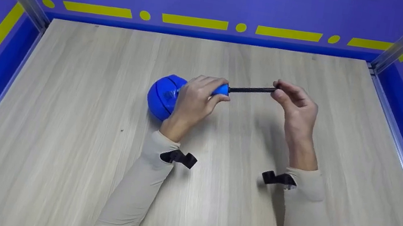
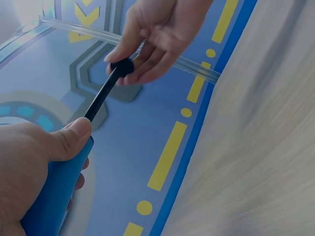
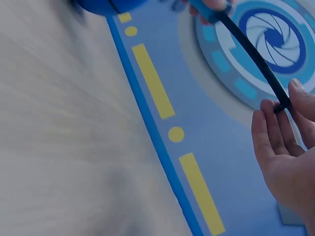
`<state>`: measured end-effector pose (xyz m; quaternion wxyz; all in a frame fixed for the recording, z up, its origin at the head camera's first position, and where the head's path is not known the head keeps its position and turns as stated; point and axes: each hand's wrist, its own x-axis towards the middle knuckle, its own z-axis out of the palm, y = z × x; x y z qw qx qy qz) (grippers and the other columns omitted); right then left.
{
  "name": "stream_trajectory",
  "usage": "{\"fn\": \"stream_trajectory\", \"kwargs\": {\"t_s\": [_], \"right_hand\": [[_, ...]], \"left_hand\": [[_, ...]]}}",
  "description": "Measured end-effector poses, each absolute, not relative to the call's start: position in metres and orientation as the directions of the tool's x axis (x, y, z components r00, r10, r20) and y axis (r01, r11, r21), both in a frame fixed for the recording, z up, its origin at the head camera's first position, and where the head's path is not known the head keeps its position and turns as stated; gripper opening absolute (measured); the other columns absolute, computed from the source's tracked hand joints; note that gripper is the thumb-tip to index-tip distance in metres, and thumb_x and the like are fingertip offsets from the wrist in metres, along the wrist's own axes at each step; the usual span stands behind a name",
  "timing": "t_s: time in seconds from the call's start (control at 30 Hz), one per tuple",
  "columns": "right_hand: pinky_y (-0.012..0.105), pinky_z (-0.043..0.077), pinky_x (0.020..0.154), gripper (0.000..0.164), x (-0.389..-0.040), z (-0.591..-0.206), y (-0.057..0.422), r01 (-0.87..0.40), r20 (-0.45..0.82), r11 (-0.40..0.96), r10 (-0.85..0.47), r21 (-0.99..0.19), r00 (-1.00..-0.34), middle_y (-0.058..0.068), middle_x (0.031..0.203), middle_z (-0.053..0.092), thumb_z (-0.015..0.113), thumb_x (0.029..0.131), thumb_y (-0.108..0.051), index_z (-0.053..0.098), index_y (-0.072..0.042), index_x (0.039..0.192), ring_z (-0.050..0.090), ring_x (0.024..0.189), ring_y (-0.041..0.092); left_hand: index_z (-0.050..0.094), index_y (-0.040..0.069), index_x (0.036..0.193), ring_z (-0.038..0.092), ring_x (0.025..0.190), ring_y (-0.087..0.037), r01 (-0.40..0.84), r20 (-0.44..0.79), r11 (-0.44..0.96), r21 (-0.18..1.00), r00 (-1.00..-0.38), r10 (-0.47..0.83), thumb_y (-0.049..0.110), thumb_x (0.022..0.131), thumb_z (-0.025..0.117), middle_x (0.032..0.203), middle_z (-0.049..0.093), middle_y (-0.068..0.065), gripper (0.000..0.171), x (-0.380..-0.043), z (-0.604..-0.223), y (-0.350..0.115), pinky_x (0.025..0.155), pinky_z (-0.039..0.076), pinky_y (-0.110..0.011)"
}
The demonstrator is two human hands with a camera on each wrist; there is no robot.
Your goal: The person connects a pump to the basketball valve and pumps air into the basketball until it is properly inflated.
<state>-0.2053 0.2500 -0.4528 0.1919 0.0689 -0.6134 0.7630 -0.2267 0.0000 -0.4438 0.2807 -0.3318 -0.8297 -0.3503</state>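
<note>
My left hand [image 1: 196, 98] grips the blue barrel of a ball pump [image 1: 222, 89], its thumb lying along the barrel near the rod end. A long black rod [image 1: 251, 90] sticks out of that end toward the right. At the rod's tip, the thumb and fingers of my right hand [image 1: 302, 112] pinch a small black handle [image 2: 123, 67]. Left of the left hand is a blue ball [image 1: 160, 97] with dark seams, partly covered by that hand. The pump's other end, toward the ball, is hidden behind the hand.
Both hands are above a pale wood-grain table [image 1: 70, 140]. Blue-purple panels with yellow dashes [image 1: 194, 21] wall in the back and both sides. A black wrist camera mount [image 1: 179, 158] sits at each sleeve cuff.
</note>
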Motion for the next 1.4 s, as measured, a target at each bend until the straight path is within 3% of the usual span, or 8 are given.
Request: {"fn": "stream_trajectory", "kwargs": {"t_s": [0.17, 0.37, 0.67, 0.9, 1.13, 1.4], "right_hand": [[0.038, 0.057, 0.098, 0.025, -0.208, -0.456, 0.252, -0.364, 0.315, -0.229, 0.224, -0.903, -0.922, 0.021, 0.118, 0.074, 0.076, 0.095, 0.006, 0.074, 0.01, 0.12, 0.07, 0.115, 0.035], [0.035, 0.056, 0.099, 0.023, -0.205, -0.464, 0.227, -0.339, 0.313, -0.158, 0.169, -0.927, -0.935, 0.016, 0.117, 0.076, 0.078, 0.094, 0.007, 0.077, 0.004, 0.116, 0.072, 0.114, 0.028], [0.032, 0.058, 0.094, 0.023, -0.202, -0.466, 0.207, -0.331, 0.318, -0.138, 0.106, -0.934, -0.942, 0.014, 0.113, 0.077, 0.075, 0.093, 0.012, 0.077, 0.007, 0.115, 0.074, 0.107, 0.025], [0.034, 0.057, 0.098, 0.025, -0.201, -0.459, 0.221, -0.377, 0.37, -0.052, 0.107, -0.925, -0.923, 0.017, 0.12, 0.075, 0.078, 0.095, 0.001, 0.075, 0.005, 0.12, 0.071, 0.113, 0.031], [0.038, 0.056, 0.099, 0.025, -0.205, -0.452, 0.249, -0.4, 0.347, -0.183, 0.263, -0.898, -0.9, 0.023, 0.117, 0.075, 0.079, 0.094, 0.003, 0.075, 0.009, 0.118, 0.07, 0.113, 0.038], [0.037, 0.055, 0.101, 0.023, -0.205, -0.457, 0.236, -0.386, 0.342, -0.192, 0.227, -0.902, -0.912, 0.019, 0.117, 0.076, 0.077, 0.093, 0.009, 0.076, 0.007, 0.116, 0.072, 0.113, 0.03]], "left_hand": [[0.077, -0.002, 0.118, 0.074, 0.103, -0.029, 0.752, 0.707, 0.535, 0.384, -0.612, 0.353, 0.029, 0.097, 0.079, 0.113, 0.078, -0.013, 0.038, -0.226, -0.445, 0.001, 0.094, 0.058, -0.039], [0.076, -0.004, 0.115, 0.073, 0.098, -0.031, 0.76, 0.721, 0.543, 0.356, -0.593, 0.357, 0.029, 0.095, 0.079, 0.11, 0.078, -0.014, 0.038, -0.222, -0.447, 0.008, 0.09, 0.059, -0.04], [0.076, -0.003, 0.119, 0.073, 0.102, -0.03, 0.761, 0.695, 0.546, 0.349, -0.602, 0.394, 0.03, 0.098, 0.076, 0.113, 0.078, -0.013, 0.039, -0.219, -0.447, 0.015, 0.094, 0.057, -0.039], [0.077, 0.0, 0.118, 0.073, 0.102, -0.027, 0.771, 0.702, 0.507, 0.385, -0.602, 0.382, 0.03, 0.097, 0.078, 0.112, 0.078, -0.011, 0.037, -0.223, -0.445, 0.008, 0.091, 0.059, -0.038], [0.077, 0.0, 0.119, 0.073, 0.105, -0.027, 0.743, 0.691, 0.508, 0.436, -0.638, 0.341, 0.028, 0.096, 0.08, 0.115, 0.078, -0.011, 0.037, -0.227, -0.441, -0.003, 0.095, 0.058, -0.036], [0.076, -0.003, 0.118, 0.073, 0.103, -0.03, 0.75, 0.704, 0.528, 0.398, -0.619, 0.349, 0.029, 0.096, 0.079, 0.113, 0.078, -0.014, 0.038, -0.224, -0.443, 0.003, 0.094, 0.058, -0.039]]}}
